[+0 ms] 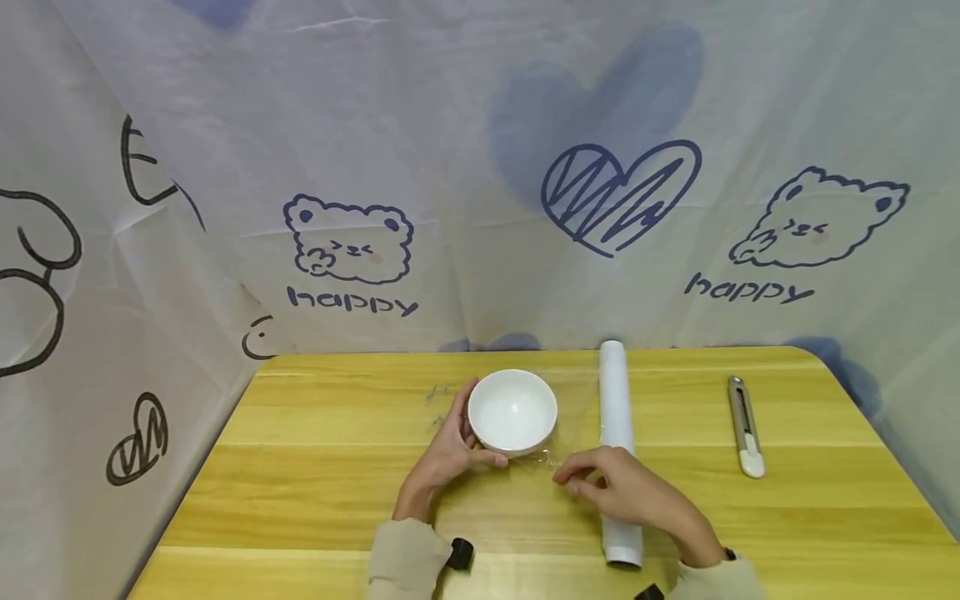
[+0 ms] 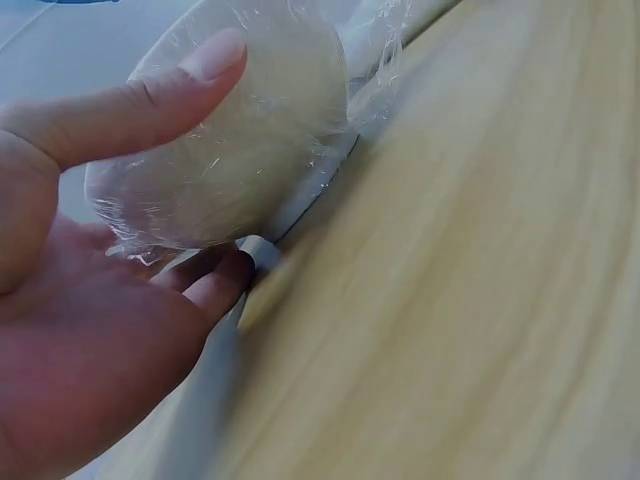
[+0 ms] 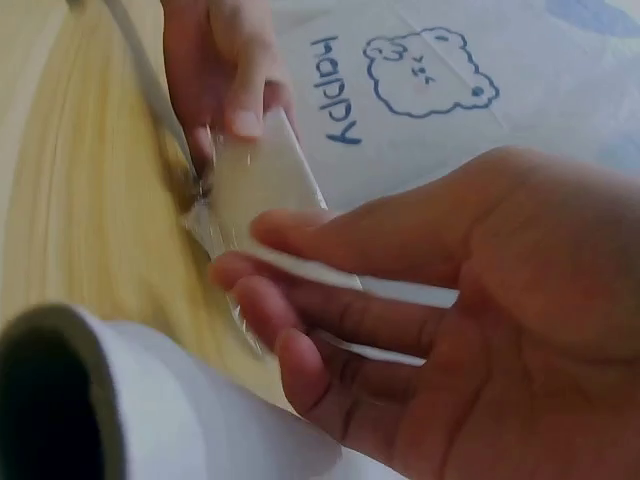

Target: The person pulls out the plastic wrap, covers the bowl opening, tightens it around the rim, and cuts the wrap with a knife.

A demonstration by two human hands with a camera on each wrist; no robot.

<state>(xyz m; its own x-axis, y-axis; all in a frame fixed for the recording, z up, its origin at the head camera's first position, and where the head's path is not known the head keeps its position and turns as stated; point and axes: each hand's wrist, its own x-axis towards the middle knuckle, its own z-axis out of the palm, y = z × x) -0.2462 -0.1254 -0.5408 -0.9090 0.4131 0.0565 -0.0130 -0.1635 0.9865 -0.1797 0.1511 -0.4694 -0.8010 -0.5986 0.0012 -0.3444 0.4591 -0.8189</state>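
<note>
A white bowl point(image 1: 513, 412) is in my left hand point(image 1: 453, 442), its rounded inside facing the head camera. The left thumb lies along the near side and the fingers go round the left side. In the left wrist view, clear, wrinkled cling film point(image 2: 225, 170) wraps the bowl under the thumb. A loose edge of it sticks out past the bowl's right side. My right hand point(image 1: 618, 487) hovers just right of that loose edge, fingers loosely bent and a gap between thumb and forefinger. Beneath the right hand lies a white roll of cling film point(image 1: 617, 400), partly hidden by it.
A grey utility knife point(image 1: 745, 429) with a white end lies at the right of the wooden table point(image 1: 315, 467). Behind the table hangs a pale cloth point(image 1: 465, 208) printed with hearts and bears. The roll's hollow end point(image 3: 50, 400) points toward the table's front.
</note>
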